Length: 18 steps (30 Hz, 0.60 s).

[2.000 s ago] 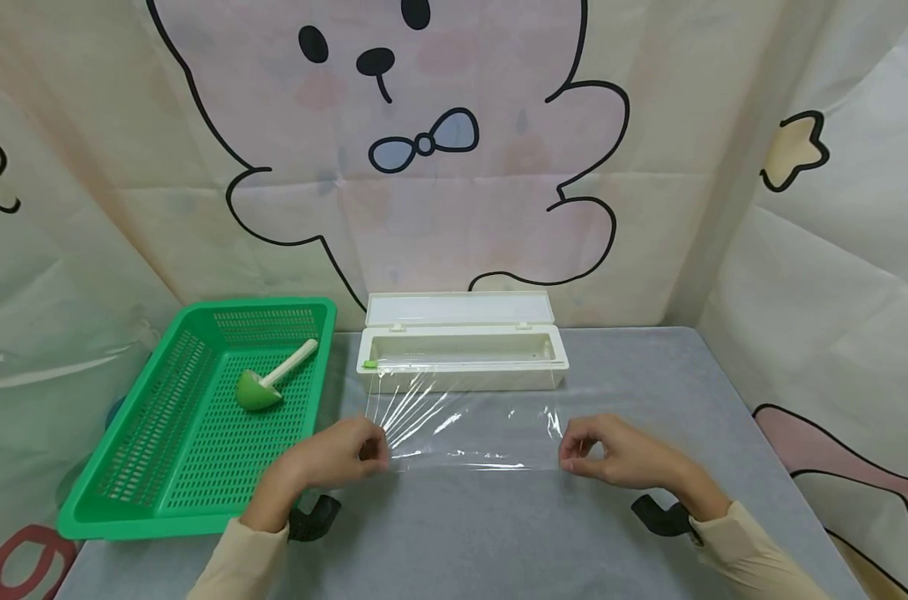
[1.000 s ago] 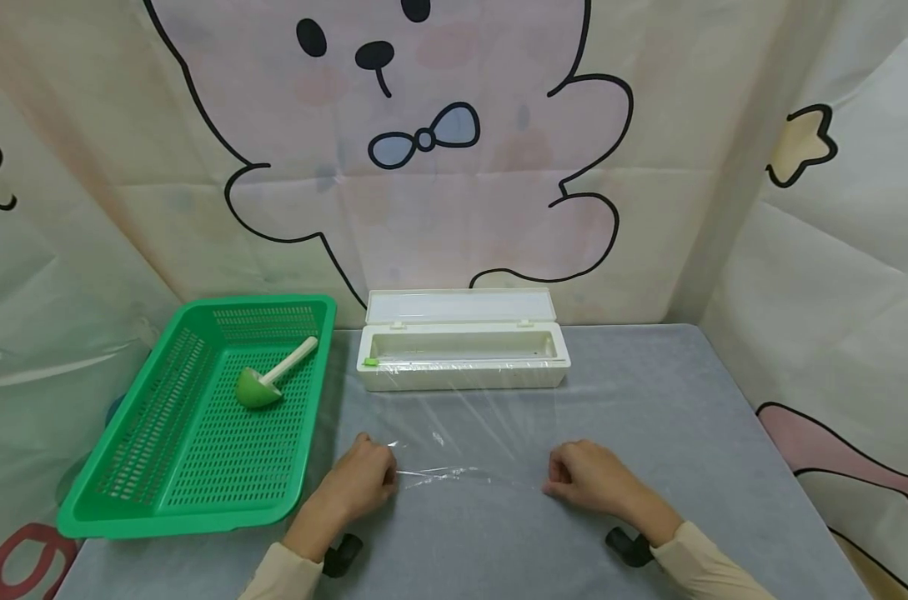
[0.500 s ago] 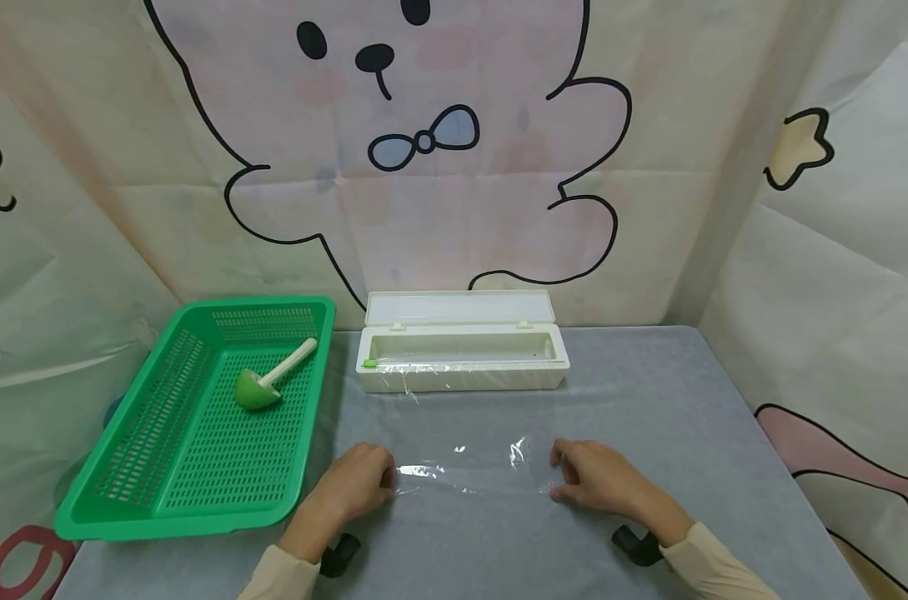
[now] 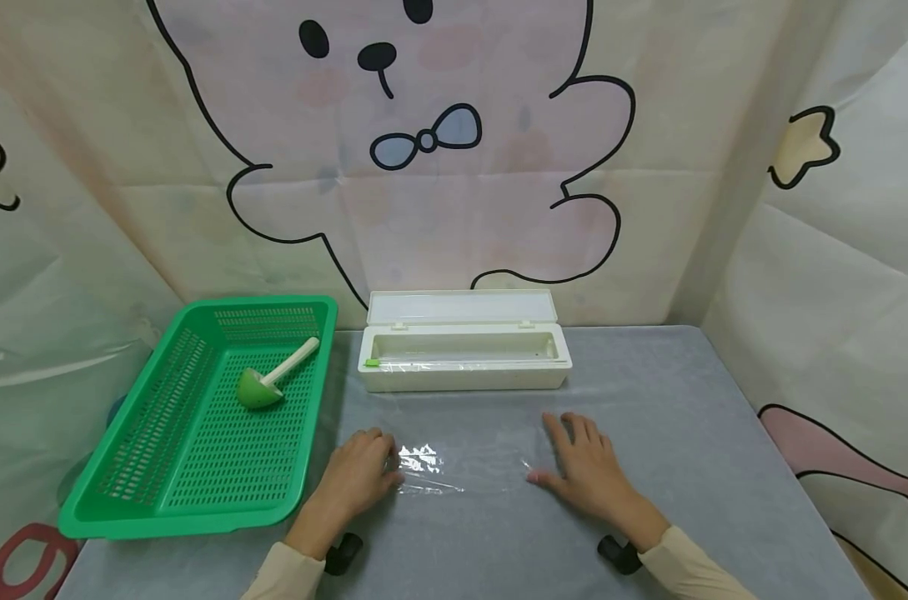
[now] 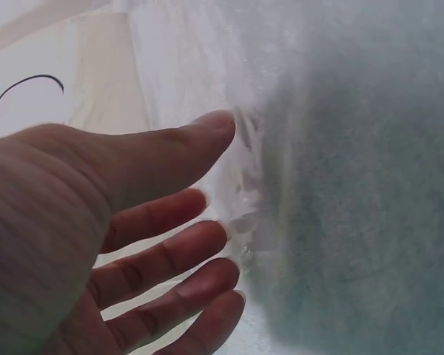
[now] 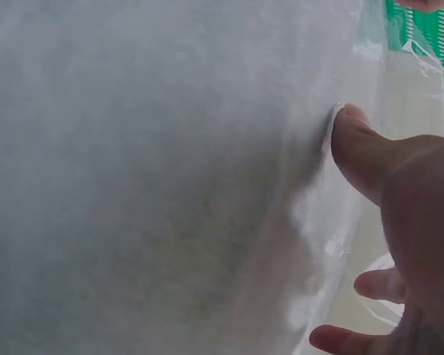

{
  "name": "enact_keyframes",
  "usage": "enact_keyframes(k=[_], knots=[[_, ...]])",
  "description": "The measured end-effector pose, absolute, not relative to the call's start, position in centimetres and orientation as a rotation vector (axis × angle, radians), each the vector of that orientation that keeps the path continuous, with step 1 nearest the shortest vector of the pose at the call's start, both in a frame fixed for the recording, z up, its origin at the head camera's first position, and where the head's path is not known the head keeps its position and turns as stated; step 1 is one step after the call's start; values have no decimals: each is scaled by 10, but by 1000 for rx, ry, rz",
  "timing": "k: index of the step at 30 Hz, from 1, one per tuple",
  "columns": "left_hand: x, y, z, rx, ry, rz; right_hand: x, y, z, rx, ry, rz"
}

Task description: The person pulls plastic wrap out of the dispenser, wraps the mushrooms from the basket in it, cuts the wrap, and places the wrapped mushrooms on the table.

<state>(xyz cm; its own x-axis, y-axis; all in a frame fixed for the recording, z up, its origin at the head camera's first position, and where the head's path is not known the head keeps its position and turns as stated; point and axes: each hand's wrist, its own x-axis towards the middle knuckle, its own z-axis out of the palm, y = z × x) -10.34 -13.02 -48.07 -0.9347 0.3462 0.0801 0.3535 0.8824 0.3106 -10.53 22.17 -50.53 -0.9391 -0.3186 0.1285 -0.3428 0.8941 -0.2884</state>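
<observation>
Both hands have let go of their pinch and come down flat since a moment ago, and the clear plastic wrap sheet [image 4: 469,454] now lies on the table instead of being pulled up tight.

The left hand [image 4: 358,477] rests on the left edge of the wrap, with its fingers only a little bent and its fingertips [image 5: 220,231] touching the crinkly edge. It holds nothing. The right hand [image 4: 583,473] is spread wide open and lies flat on the right edge of the wrap. Its thumb [image 6: 355,148] presses the edge down on the table. It holds nothing too.

The wrap is spread flat between the two hands, on the grey cloth-covered table [image 4: 686,417]. It shines white near the left hand. Its far edge reaches toward the long white plastic wrap box [image 4: 464,360], which stands just behind it with its lid open and tipped back. Whether the sheet is joined to the box cannot be told.

To the left of the box sits a green plastic basket with holes [image 4: 161,492]. Inside it lies a green scoop with a white handle [image 4: 269,379]. Behind it all hangs a pale curtain with a big cartoon bear [image 4: 423,167].
</observation>
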Motion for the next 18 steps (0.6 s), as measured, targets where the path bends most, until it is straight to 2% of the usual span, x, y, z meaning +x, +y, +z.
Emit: enact_keyframes(k=[10, 18], knots=[[-104, -128, -481, -554, -3038, -425, -103, 226, -517, 546, -3011, 504], [-106, -129, -455, -505, -3067, -587, -104, 229, -524, 559, -3050, 575]])
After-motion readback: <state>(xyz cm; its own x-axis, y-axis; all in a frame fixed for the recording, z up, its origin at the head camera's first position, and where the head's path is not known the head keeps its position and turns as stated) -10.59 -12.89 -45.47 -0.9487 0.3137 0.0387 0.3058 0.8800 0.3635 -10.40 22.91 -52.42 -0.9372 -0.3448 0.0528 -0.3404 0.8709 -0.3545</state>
